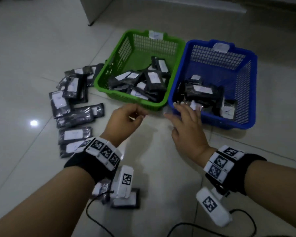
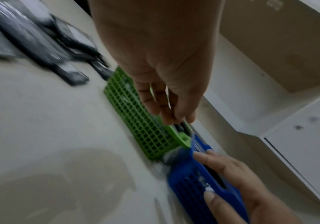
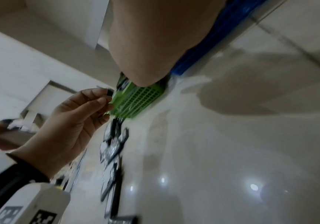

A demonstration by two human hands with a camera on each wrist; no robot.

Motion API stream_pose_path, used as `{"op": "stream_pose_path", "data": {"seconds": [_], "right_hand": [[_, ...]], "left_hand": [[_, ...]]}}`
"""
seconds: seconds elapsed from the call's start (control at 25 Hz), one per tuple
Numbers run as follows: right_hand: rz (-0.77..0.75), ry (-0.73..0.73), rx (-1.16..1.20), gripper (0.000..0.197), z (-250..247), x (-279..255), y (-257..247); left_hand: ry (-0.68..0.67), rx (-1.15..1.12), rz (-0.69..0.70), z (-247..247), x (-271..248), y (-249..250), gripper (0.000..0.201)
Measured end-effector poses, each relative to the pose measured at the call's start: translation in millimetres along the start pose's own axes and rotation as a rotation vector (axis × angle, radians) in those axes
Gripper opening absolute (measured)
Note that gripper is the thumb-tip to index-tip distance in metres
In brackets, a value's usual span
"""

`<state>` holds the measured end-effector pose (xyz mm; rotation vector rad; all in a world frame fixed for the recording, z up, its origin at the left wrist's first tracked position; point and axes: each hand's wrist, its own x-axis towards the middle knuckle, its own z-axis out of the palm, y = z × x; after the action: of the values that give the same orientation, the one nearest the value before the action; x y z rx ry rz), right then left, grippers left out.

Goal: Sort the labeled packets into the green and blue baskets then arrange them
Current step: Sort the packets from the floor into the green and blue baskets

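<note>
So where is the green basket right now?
In the head view the green basket sits on the floor, directly left of the blue basket, with loose packets on its left.

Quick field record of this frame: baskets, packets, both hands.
green basket: on the floor, left of the blue one, packets inside
blue basket: beside it, touching, packets inside
unsorted packets: scattered on the floor, left of the green basket
left hand: fingers loosely curled, nothing held, near the green basket's front rim
right hand: fingers spread, at the blue basket's near corner
</note>
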<state>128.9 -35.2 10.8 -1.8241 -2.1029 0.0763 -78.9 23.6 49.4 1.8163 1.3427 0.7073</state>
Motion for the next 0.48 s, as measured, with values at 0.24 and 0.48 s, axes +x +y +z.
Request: {"op": "stream_pose_path", "data": {"seconds": [0.24,0.48], "right_hand": [[-0.318,-0.343,0.338,0.033,52.8,-28.2,-110.4],[-0.459,-0.870,0.036,0.068,58.6,-58.6,-147.6]], "left_hand": [[0.042,0.175,-0.217,-73.9,-121.7,-86.0,0.022],[-0.192,0.353,-0.126,-71.7,-188.5,-133.5,0.070]]}}
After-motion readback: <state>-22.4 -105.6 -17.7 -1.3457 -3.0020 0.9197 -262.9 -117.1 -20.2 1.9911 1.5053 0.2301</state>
